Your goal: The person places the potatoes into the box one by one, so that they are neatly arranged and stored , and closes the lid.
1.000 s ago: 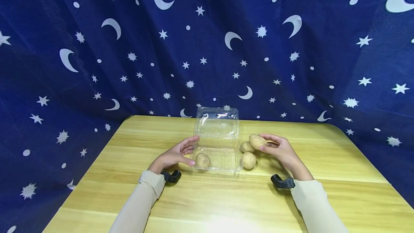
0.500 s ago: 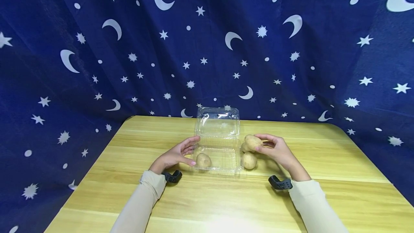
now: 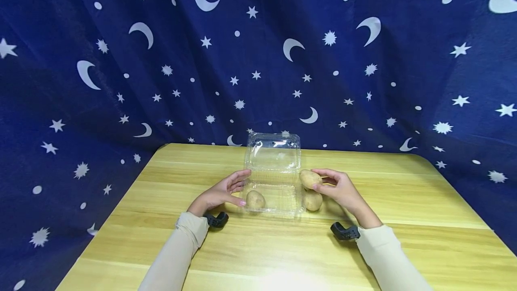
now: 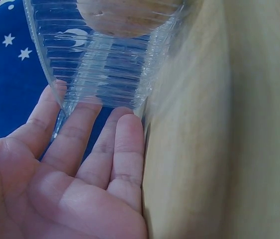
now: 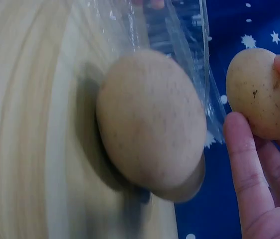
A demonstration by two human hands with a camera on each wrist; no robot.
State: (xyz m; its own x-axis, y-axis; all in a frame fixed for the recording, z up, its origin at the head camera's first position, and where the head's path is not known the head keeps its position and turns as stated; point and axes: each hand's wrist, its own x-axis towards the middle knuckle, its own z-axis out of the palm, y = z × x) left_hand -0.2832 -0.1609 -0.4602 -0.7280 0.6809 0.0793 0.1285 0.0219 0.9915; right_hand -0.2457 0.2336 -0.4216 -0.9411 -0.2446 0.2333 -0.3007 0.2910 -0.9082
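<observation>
A clear plastic clamshell box (image 3: 282,199) lies on the table with its lid (image 3: 273,152) raised at the back. Inside, at the left front, is a potato (image 3: 256,200). My left hand (image 3: 220,194) rests against the box's left side, its extended fingers (image 4: 130,134) touching the ribbed wall. With thumb and fingers, my right hand (image 3: 341,193) holds a second potato (image 3: 309,178) above the table, by the box's right edge. Below it, another potato (image 5: 152,119) sits on the table just outside the box. Behind that one, part of a further potato (image 5: 182,186) shows in the right wrist view.
The wooden table (image 3: 242,255) stretches out in front and to both sides. A dark blue curtain (image 3: 258,57) with stars and moons hangs along its back and sides. Each wrist carries a black strap device (image 3: 345,231).
My right hand has moved left with its potato, closer to the box's right edge. The held potato now covers one lying behind it. The left hand and the box stay put.
</observation>
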